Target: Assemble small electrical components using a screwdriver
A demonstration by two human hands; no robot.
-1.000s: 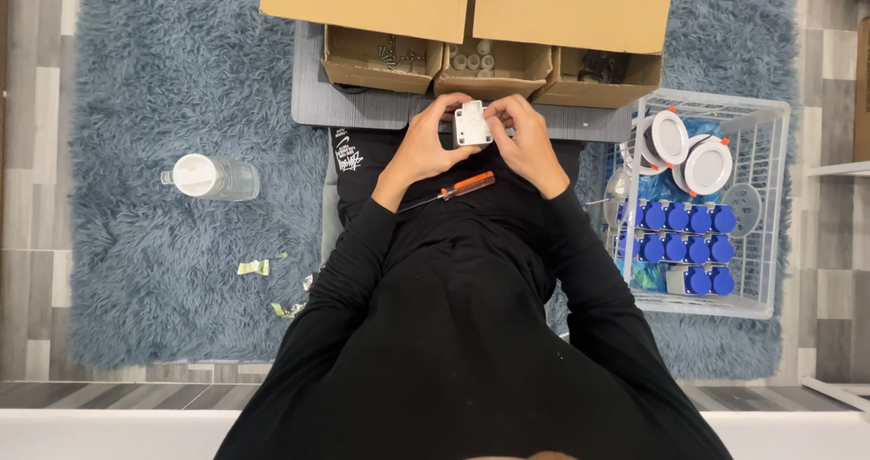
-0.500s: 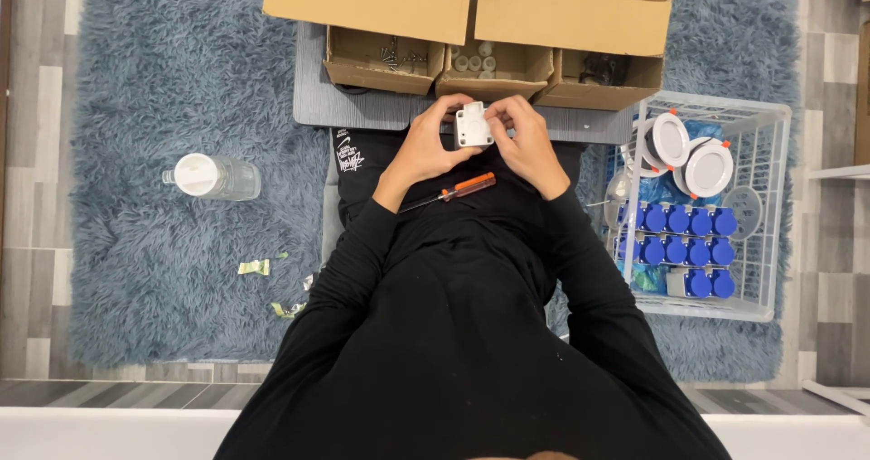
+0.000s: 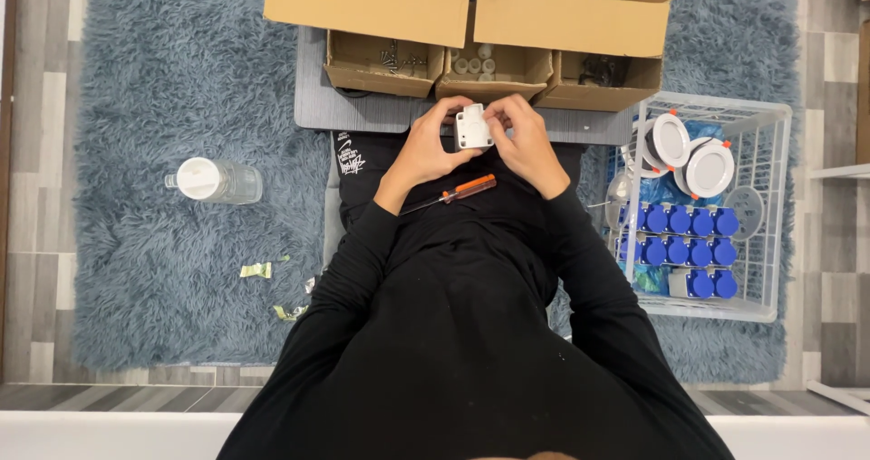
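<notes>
A shaggy blue-grey rug (image 3: pixel 172 88) covers the floor where I sit, with a low grey board (image 3: pixel 362 116) just past my knees and open cardboard boxes (image 3: pixel 390 61) lined up along its far edge. Both my hands are up over my lap: my left hand (image 3: pixel 426 147) and my right hand (image 3: pixel 526 143) are curled around a small white plastic box (image 3: pixel 473 126), fingertips pinching it from either side, so it sits between them just near of the middle box.

An orange-handled screwdriver (image 3: pixel 458 191) lies loose across my black-clad thigh, tilted, touching neither hand. I reckon it could roll off into the rug pile if I shift my legs. The white piece is held only by fingertips; a slip could drop it, and any small parts would vanish in the shag.

To my right stands a white wire basket (image 3: pixel 770 242) of blue-capped parts (image 3: pixel 675 220) and round white fittings (image 3: pixel 709 165). Far left, a clear bottle (image 3: pixel 216 180) lies on its side.
</notes>
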